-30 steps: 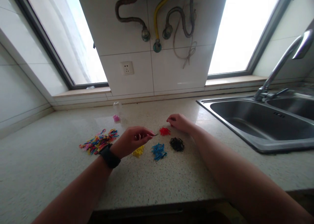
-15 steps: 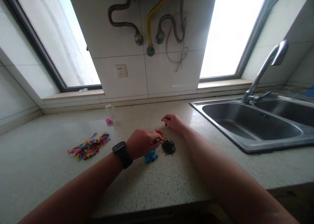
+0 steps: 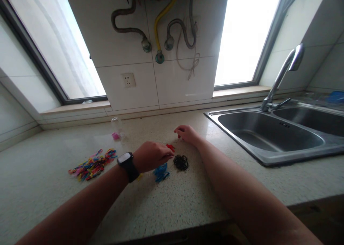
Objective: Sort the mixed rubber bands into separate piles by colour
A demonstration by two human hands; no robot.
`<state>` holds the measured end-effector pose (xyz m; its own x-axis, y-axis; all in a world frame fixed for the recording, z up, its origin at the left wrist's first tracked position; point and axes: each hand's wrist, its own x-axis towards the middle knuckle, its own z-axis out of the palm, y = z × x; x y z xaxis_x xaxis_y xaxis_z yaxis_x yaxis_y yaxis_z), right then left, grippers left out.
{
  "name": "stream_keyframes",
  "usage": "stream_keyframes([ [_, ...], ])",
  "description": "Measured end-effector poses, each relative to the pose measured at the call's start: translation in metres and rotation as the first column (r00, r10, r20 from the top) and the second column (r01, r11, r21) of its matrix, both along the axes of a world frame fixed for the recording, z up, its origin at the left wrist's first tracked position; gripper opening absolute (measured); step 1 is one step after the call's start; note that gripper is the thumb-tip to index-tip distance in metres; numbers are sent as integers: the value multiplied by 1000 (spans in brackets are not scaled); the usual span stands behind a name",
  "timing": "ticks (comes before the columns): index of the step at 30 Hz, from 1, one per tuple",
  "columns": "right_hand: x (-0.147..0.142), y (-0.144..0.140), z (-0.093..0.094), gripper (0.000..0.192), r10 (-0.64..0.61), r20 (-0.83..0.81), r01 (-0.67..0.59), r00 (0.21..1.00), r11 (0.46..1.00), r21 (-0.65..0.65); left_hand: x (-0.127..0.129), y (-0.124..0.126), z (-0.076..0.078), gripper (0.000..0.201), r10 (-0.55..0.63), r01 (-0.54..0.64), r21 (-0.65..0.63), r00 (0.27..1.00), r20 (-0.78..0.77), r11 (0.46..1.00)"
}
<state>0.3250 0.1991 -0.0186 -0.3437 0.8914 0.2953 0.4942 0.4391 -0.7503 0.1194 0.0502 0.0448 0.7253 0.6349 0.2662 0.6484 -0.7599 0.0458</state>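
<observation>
Head view: the landmark here is the pile of black elastic bands (image 3: 181, 163) on the speckled stone surface (image 3: 177, 202). The left hand (image 3: 152, 156) hovers just left of it, palm down, thumb and fingertips close together — whether they pinch a band I cannot tell. A dark smartwatch (image 3: 129, 166) circles that wrist. The right hand (image 3: 187, 134) lies beyond the black pile and slightly right, its fingers loosely curled; I cannot tell if anything is in them. The two hands are apart.

A red pile (image 3: 170, 148) sits just beyond and left of the black one, partly hidden by the left hand. Blue bands (image 3: 161, 174) lie beside it on the left, a little nearer the viewer, and a sliver of yellow (image 3: 139, 177) shows further left. Well left of the black pile is a mixed-colour heap (image 3: 92, 165); beyond that — a clear container (image 3: 116, 123) with a pink piece (image 3: 115, 135). The steel sink (image 3: 268, 130) is well to its right.
</observation>
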Motion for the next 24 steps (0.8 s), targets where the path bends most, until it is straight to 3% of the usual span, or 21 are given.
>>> stream_keyframes([
  [4,0,1,-1,27,7,8,-7,1000,1000,12,-37,-4,13,27,85,-84,-13,996,33,996],
  [8,1,5,-3,27,-9,-6,8,1000,1000,-10,-98,-6,6,34,251,-254,-11,947,201,967],
  [12,2,7,-3,30,-12,-44,10,999,999,-39,-162,-6,-14,45,487,-483,-132,750,448,866],
  [15,4,7,-4,32,-15,-56,12,998,999,-52,-200,-3,-22,52,563,-551,-227,573,596,803],
  [19,6,9,-5,32,-10,-42,7,999,999,-51,-230,0,-22,56,557,-569,-268,424,714,777],
  [24,8,9,-4,34,-17,-56,12,998,996,-86,-243,5,-26,54,522,-633,-235,315,792,738],
])
